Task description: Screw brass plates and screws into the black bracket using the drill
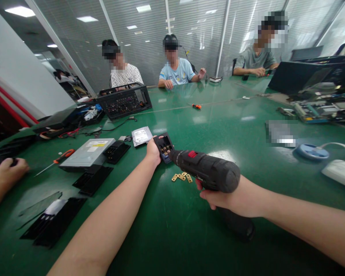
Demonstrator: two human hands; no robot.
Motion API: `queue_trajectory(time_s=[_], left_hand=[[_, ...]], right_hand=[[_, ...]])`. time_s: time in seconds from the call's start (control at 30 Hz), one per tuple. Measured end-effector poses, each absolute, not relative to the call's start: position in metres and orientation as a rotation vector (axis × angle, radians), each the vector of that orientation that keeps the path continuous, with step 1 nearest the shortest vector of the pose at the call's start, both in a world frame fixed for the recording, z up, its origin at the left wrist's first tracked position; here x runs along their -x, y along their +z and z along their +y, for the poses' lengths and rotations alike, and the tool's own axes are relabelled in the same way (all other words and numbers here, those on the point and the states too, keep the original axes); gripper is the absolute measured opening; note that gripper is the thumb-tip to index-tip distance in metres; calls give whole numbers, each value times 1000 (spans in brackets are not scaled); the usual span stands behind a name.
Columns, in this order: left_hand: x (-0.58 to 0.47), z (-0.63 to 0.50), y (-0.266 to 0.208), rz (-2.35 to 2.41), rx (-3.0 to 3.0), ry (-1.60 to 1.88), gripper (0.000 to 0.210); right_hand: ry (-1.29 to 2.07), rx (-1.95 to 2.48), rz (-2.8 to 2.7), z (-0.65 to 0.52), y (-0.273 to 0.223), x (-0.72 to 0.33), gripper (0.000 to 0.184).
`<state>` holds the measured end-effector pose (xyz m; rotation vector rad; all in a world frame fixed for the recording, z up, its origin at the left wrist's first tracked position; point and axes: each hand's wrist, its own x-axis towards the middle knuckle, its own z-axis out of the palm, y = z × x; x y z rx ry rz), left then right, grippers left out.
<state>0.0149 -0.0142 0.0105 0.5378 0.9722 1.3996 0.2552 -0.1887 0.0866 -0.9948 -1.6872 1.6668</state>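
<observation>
My left hand (pixel 153 151) is closed round a black block with brass-coloured metal pieces (pixel 162 142), held tilted a little over the table. In my right hand (pixel 235 197) is a black cordless drill (pixel 207 167) with a red switch on top. Its nose points left at the block, and the tip meets or nearly meets the metal pieces; I cannot tell if they touch. Just below lie several small brass plates (pixel 181 177) with holes. A silver hard drive (pixel 142 136) rests beyond my left hand.
To the left are an optical drive (pixel 87 153), black plastic parts (pixel 93 179), an orange screwdriver (pixel 63 156) and another person's hand (pixel 10 170). Further back stand a black computer case (pixel 126 101) and another screwdriver (pixel 196 106). Circuit boards (pixel 324 109) and a white power strip (pixel 340 173) lie right. Three people sit opposite.
</observation>
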Motion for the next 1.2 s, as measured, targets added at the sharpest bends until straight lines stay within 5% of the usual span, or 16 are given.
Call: queue_trajectory(time_s=[1.2], left_hand=[[-18, -16, 14, 1007, -503, 1418, 23]], right_hand=[[1666, 1012, -1714, -190, 87, -256, 72]])
